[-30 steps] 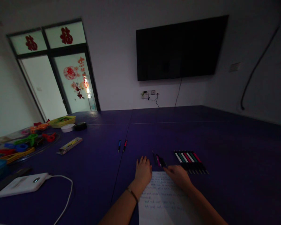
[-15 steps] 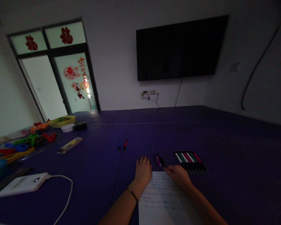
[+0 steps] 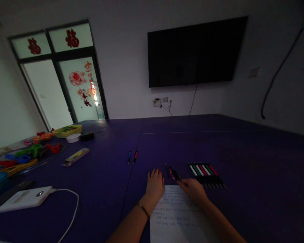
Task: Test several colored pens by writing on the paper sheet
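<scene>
My left hand [image 3: 155, 184] lies flat with its fingers spread on the purple table, at the upper left edge of a handwritten sheet of paper [image 3: 177, 216]. Past the sheet's top edge, my right hand [image 3: 193, 189] has its thumb and fingers pinched at the near end of a small group of dark pens [image 3: 172, 173], one with a magenta part. Exactly what the fingertips grip is too dark to make out. Just right of that hand, several pens [image 3: 205, 172] with white, green and red grips lie side by side in a row.
A blue pen [image 3: 129, 157] and a red pen [image 3: 135, 157] lie ahead. At left are a white power bank [image 3: 27, 198] with a cable, a narrow box [image 3: 76, 157], a yellow basket [image 3: 67, 131] and colourful tools [image 3: 32, 152]. A screen [image 3: 195, 54] hangs on the wall.
</scene>
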`<state>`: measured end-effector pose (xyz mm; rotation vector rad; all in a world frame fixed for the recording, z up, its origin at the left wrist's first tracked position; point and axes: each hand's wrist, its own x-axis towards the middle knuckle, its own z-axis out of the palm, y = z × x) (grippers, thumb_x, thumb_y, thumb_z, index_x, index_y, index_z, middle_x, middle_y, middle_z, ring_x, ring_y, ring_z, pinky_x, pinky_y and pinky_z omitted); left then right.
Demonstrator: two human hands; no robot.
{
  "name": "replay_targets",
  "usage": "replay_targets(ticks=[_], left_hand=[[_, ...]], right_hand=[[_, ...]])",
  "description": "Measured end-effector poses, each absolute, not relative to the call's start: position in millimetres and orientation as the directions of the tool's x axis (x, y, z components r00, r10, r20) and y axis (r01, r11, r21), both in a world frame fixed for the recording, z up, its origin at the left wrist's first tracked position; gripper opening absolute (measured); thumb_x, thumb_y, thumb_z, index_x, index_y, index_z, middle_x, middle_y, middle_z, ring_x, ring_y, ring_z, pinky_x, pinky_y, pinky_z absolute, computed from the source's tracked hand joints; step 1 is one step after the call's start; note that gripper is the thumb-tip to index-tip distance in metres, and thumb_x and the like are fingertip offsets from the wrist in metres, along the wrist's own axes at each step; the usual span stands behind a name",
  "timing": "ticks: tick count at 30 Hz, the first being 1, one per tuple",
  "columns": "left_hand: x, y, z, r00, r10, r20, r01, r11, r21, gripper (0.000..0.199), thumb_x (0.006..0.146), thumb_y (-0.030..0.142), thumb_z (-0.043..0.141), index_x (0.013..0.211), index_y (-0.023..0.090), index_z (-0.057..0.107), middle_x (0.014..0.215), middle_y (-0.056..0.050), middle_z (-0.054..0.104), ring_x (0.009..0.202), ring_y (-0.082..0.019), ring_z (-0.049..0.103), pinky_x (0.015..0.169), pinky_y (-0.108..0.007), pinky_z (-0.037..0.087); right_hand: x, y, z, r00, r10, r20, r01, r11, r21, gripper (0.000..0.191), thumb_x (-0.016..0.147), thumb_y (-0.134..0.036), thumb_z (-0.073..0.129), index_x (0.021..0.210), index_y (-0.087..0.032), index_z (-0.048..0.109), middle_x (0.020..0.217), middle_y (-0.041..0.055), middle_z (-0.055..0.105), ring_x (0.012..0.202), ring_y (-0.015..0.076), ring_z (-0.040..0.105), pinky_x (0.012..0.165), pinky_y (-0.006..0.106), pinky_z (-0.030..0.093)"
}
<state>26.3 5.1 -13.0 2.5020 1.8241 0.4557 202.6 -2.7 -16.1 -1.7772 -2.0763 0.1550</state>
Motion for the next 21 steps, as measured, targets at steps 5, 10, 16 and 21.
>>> replay_targets(ticks=[5, 10, 16, 21], left_hand=[[26.7, 5.5, -12.9, 0.275, 0.936, 0.217, 0.932, -0.316, 0.179, 0.042, 0.084, 0.027, 0.021, 0.115, 0.013, 0.046, 0.128, -0.009, 0.041, 0.121, -0.022, 0.029, 0.098, -0.044, 0.025], [27.1, 5.2, -14.2, 0.279, 0.933, 0.227, 0.931, -0.321, 0.176, 0.042, 0.084, 0.027, 0.02, 0.115, 0.014, 0.046, 0.127, -0.009, 0.041, 0.121, -0.022, 0.029, 0.098, -0.044, 0.025], [27.0, 5.3, -14.3, 0.279, 0.934, 0.225, 0.931, -0.32, 0.175, 0.042, 0.084, 0.027, 0.021, 0.116, 0.014, 0.046, 0.128, -0.009, 0.041, 0.121, -0.022, 0.029, 0.098, -0.044, 0.025], [27.1, 5.6, -14.8, 0.275, 0.933, 0.233, 0.927, -0.321, 0.192, 0.042, 0.084, 0.026, 0.021, 0.115, 0.014, 0.046, 0.128, -0.009, 0.041, 0.12, -0.022, 0.03, 0.098, -0.044, 0.024]], right_hand=[[201.7, -4.3, -14.0, -0.091, 0.97, 0.227, 0.923, 0.168, -0.347, 0.041, 0.078, -0.04, 0.035, 0.049, -0.017, 0.053, 0.049, 0.0027, 0.056, 0.047, 0.0109, 0.048, 0.045, 0.022, 0.02], [201.0, -5.2, -12.4, -0.083, 0.975, 0.207, 0.926, 0.152, -0.346, 0.039, 0.078, -0.04, 0.036, 0.051, -0.018, 0.055, 0.051, 0.0028, 0.057, 0.049, 0.0115, 0.05, 0.045, 0.021, 0.021], [201.4, -5.0, -11.8, -0.106, 0.973, 0.206, 0.925, 0.172, -0.34, 0.041, 0.078, -0.041, 0.034, 0.05, -0.017, 0.053, 0.051, 0.0024, 0.057, 0.048, 0.0117, 0.049, 0.045, 0.022, 0.021], [201.5, -5.0, -12.4, -0.096, 0.975, 0.199, 0.925, 0.161, -0.344, 0.04, 0.078, -0.04, 0.036, 0.05, -0.017, 0.052, 0.051, 0.0022, 0.057, 0.05, 0.0118, 0.05, 0.045, 0.022, 0.02]])
